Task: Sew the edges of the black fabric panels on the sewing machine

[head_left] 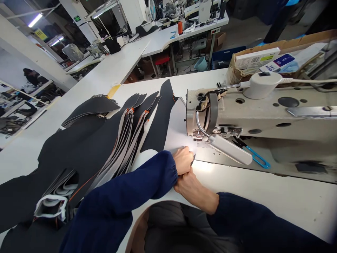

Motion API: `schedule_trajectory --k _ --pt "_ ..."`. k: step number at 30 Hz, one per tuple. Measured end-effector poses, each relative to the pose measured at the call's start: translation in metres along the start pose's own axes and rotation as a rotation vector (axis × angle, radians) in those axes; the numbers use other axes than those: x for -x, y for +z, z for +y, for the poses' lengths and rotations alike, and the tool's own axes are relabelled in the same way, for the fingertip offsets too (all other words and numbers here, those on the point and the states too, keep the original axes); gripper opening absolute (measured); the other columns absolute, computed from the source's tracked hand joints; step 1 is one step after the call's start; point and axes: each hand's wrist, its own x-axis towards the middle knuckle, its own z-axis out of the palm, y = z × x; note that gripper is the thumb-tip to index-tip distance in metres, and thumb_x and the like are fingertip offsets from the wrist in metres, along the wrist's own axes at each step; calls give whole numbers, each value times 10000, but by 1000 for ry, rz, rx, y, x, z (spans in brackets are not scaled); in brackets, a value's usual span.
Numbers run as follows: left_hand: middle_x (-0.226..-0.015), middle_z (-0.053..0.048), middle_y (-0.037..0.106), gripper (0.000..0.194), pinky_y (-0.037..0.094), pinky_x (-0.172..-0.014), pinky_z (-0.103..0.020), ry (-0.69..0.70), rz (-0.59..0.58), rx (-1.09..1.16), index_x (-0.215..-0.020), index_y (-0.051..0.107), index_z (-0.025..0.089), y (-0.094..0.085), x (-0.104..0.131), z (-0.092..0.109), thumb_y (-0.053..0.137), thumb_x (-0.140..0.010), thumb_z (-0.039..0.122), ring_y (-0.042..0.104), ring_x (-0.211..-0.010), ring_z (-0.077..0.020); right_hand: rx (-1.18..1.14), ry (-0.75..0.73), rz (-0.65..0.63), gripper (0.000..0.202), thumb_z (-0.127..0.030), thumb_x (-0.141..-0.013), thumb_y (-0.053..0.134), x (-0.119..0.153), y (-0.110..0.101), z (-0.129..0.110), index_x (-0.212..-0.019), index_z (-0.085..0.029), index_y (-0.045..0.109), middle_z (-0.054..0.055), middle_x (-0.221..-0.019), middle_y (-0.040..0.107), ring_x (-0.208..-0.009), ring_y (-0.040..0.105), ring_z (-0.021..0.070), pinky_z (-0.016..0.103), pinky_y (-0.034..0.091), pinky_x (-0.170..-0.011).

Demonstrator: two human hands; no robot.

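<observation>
My left hand (183, 160) is closed in a tight fist on the pale grey, matte fabric panel (175, 131), just in front of the sewing machine (263, 112). The panel lies flat, its far end tapering beside the machine's head and its near edge under my knuckles. My right hand (195, 188) is closed too, thumb against my left hand; what its grip pinches, if anything, I cannot tell.

Left of the machine, a long, smooth charcoal fabric piece (160, 116) narrows to a rounded tip. Farther left, layered fabric strips (123, 140) fan out, dark-faced with pale grey backing and orange marks at their ends, beside a broad black fabric spread (73, 144) and a curved dark stack (91, 107). All lie on the smooth white tabletop (263, 189).

Under the machine's arm sit thread snips (256, 156) with slim blue plastic handles; a white lamp (231, 149) on a ribbed metal neck hangs in front of its head.

Behind the machine, a worn brown cardboard box (233, 70) contains a flat white carton (258, 58), a blue-and-white packet (279, 63) and crumpled whitish wrapping (309, 52). Well beyond it, a round teal basket (201, 64) is on the floor, contents unclear.
</observation>
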Motion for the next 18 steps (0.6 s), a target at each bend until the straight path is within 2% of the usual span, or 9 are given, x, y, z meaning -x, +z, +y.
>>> schedule_trajectory --k 6,11,15,18 --pt "-977 -144 595 225 511 -747 -367 -5 -18 -22 -917 667 131 -5 -3 -3 484 -789 159 614 -835 -256 153 54 107 184 1 -629 516 3 16 7 -682 -129 635 121 -609 634 -589 579 254 383 378 -564" --pt "-966 -116 606 253 503 -731 -357 -25 -20 13 -935 684 150 -10 -11 -5 464 -812 175 606 -786 -232 186 84 219 201 4 -670 517 5 25 17 -786 -109 638 131 -695 652 -650 588 246 392 408 -621" --pt "-953 -96 620 261 492 -772 -327 -37 57 52 -902 691 161 -12 -23 -5 440 -829 167 596 -816 -208 209 106 325 213 -4 -713 506 5 28 26 -868 -75 635 173 -797 665 -748 616 268 409 442 -689" --pt "-833 -67 618 252 480 -791 -286 -37 121 130 -833 685 162 -9 -28 -7 433 -817 154 584 -806 -184 207 112 374 203 -16 -725 500 6 31 33 -869 -73 631 172 -801 666 -742 622 269 399 460 -695"
